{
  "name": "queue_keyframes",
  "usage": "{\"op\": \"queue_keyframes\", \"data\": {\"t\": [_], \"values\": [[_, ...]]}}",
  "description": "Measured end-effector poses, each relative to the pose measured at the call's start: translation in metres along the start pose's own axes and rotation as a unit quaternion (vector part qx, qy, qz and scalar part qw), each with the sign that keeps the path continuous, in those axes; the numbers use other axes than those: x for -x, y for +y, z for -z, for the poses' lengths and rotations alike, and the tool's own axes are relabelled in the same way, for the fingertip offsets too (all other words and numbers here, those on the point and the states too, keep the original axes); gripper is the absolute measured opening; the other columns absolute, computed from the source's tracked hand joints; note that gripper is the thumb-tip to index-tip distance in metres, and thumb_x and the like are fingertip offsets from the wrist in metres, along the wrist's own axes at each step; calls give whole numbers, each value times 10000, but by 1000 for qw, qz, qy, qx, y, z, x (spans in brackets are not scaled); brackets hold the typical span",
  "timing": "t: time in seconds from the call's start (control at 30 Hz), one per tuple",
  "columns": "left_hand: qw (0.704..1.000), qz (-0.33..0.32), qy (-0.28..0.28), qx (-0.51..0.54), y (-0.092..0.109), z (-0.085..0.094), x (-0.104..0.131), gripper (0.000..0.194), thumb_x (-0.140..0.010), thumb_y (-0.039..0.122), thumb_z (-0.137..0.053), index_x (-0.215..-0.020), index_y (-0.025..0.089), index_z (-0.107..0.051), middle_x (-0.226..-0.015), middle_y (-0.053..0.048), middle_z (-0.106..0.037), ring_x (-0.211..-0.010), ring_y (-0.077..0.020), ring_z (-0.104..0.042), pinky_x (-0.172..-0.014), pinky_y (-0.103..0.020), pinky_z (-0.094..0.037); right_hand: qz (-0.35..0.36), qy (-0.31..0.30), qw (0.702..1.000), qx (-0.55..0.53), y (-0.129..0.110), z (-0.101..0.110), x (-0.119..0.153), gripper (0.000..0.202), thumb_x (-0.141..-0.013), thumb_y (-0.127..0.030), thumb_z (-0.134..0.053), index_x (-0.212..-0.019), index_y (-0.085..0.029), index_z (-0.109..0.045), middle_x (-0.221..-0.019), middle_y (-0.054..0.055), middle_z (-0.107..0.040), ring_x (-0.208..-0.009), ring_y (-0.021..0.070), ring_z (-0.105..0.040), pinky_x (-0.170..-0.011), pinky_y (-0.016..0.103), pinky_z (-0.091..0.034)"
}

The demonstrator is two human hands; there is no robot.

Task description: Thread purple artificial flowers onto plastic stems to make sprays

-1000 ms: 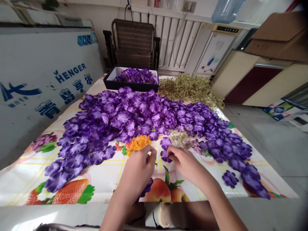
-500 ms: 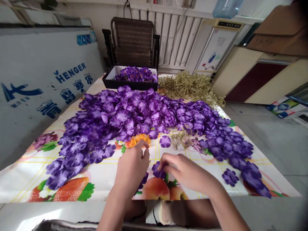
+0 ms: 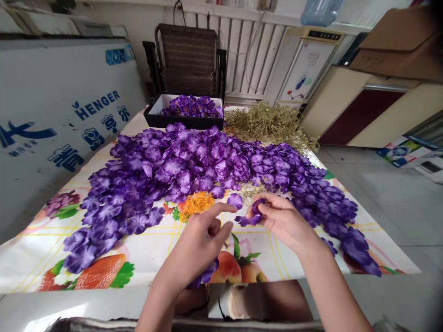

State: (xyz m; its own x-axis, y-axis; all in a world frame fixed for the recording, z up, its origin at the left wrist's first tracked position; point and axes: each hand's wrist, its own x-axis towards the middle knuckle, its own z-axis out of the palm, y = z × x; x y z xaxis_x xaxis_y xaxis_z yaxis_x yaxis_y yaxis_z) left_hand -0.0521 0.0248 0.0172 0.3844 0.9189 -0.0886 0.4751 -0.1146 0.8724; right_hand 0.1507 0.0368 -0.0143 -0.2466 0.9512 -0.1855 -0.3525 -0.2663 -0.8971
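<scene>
My right hand [image 3: 277, 219] pinches a folded purple artificial flower petal piece [image 3: 254, 214] between thumb and fingers, raised over the front of the table. My left hand [image 3: 206, 233] is just left of it, index finger stretched toward it and thumb apart. The other left fingers are curled and partly hidden. A dark purple flower [image 3: 206, 275] shows under my left wrist; I cannot tell whether it is held or lying there. Beyond the left hand lies a small heap of orange stamens [image 3: 197, 203]. A single purple petal piece [image 3: 235, 200] lies near the left fingertip.
A wide heap of purple petal pieces [image 3: 180, 161] curves across the fruit-print tablecloth [image 3: 148, 258]. Behind it stand a black box [image 3: 183, 121] of finished-looking flowers and a pile of green stems [image 3: 270, 122]. A white cabinet [image 3: 41, 92] borders the left side; a chair [image 3: 187, 60] stands beyond.
My right hand has lifted the petal piece up from the table. My left hand has drawn back from the orange stamens and turned toward the right hand. The view has shifted slightly.
</scene>
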Motion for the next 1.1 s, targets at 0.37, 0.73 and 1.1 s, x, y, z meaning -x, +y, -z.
{"op": "queue_keyframes", "data": {"t": [0.37, 0.73, 1.1], "values": [[997, -17, -64, 36, 8, -8, -2, 333, -944, 329, -401, -647, 183, -442, -592, 58, -361, -562, -101, -332, -515, -231, -254, -38, 30, 994, -96, 4, -7, 0, 217, -628, -250, -812, -769, -186, -661, -686, -20, -663, -546, 103, -609, -525, 226, -501], [989, 57, 50, 124, 0, -12, -9, 233, -809, 360, -593, -688, 162, -581, -483, 98, -259, -456, -80, -207, -440, -221, -139, 137, 81, 986, -52, -7, 0, 5, 159, -725, -358, -773, -786, -293, -642, -770, -10, -720, -786, 198, -668, -856, 412, -492], [975, 78, 17, 209, 1, -8, -8, 227, -727, 335, -672, -646, 161, -551, -471, 103, -296, -442, -62, -223, -426, -208, -140, 66, -75, 991, 92, -16, -17, 19, 72, -737, -308, -777, -740, -268, -718, -1257, 33, -610, -1251, 241, -499, -1028, 417, -368]]}}
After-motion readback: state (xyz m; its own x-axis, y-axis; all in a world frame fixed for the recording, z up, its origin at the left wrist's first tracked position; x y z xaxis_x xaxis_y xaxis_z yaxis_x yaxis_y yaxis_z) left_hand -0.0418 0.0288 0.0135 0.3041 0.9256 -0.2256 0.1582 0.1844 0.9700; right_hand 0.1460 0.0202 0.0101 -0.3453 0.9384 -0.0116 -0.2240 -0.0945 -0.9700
